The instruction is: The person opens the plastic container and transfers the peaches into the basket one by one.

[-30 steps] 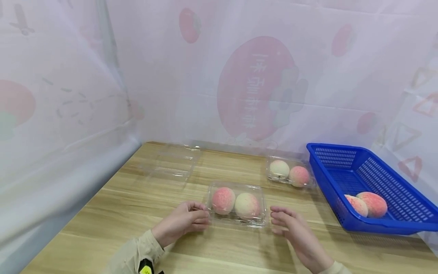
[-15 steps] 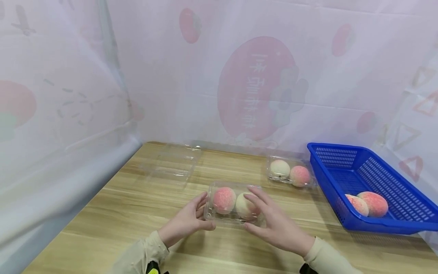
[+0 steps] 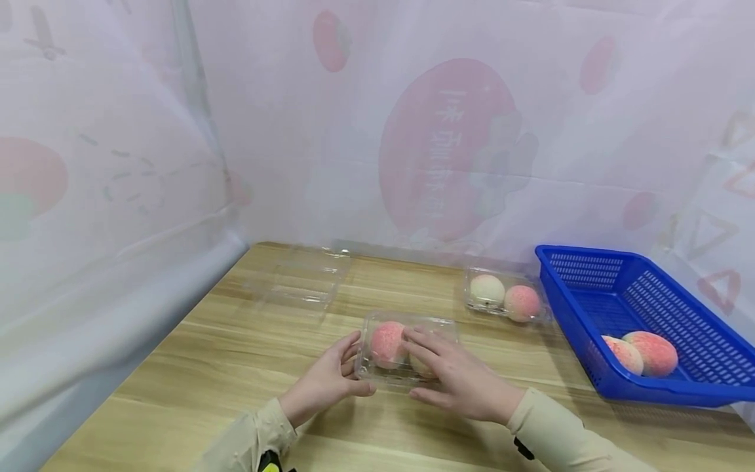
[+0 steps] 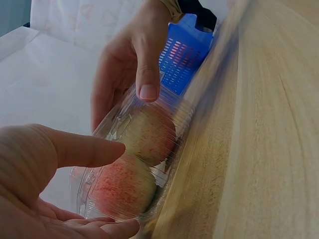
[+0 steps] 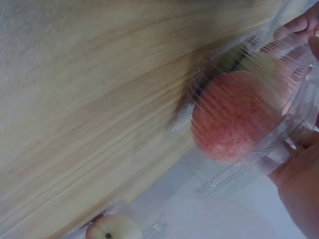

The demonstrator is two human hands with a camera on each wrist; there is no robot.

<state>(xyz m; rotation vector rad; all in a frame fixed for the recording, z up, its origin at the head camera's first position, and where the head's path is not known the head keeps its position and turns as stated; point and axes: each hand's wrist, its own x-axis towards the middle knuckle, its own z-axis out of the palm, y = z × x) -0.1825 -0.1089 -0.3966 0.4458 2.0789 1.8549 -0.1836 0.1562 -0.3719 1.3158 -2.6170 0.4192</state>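
Observation:
A transparent clamshell box (image 3: 439,322) sits on the table holding two peaches. The pink peach (image 3: 388,344) is at its left, and the paler peach (image 3: 421,367) is partly covered by my right hand (image 3: 463,380). That hand lies over the box's right half, its fingers stretched across the lid. At the left end is my left hand (image 3: 321,383), fingers along the side and thumb extended toward the front. In the left wrist view, the left thumb (image 4: 94,152) reaches straight over the box's edge, and the lid looks lowered over the peaches.
Behind to the right stands another transparent box (image 3: 472,307) with two peaches. It adjoins a blue basket (image 3: 566,328) with two more peaches (image 3: 651,354) inside. A further transparent container (image 3: 307,282) lies at the back left. Printed white cloth (image 3: 283,164) encloses the wooden table (image 3: 206,367).
My right hand has moved left from beside the box onto its lid, covering much of the paler peach. My left hand has spread its thumb forward at the left end.

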